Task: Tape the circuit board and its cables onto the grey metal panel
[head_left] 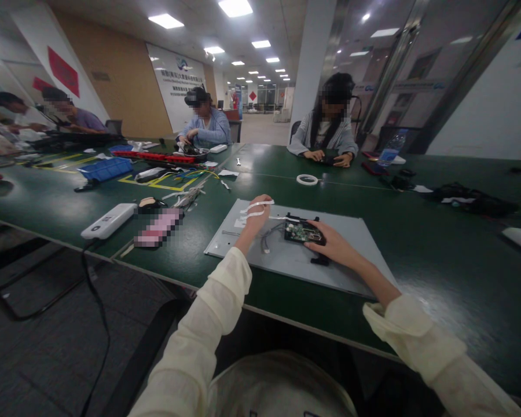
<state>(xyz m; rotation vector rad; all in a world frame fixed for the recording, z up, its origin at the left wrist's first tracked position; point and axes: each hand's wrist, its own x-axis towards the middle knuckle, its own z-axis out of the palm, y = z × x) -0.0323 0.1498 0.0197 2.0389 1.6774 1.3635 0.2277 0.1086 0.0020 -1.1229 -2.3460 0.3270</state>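
Note:
A grey flat panel (351,272) lies on the green table in front of me. On it sits a green circuit board (301,231) in a black frame. My right hand (330,243) grips the board's right side, thumb at the near edge and fingers over the far corner. A white flat ribbon cable (256,204) loops around my left hand (258,215), whose fingers are closed on it; the cable runs right toward the board. Grey wires (267,238) trail from the board's left side. A small black part (319,261) rests just below the board.
Left of the panel are a pink phone-like object (158,227), a white power strip (108,221) with a black cord, and loose cables (189,198). Farther back are a blue bin (105,169), a tape roll (307,180) and a bottle (392,149). Several people work around the table.

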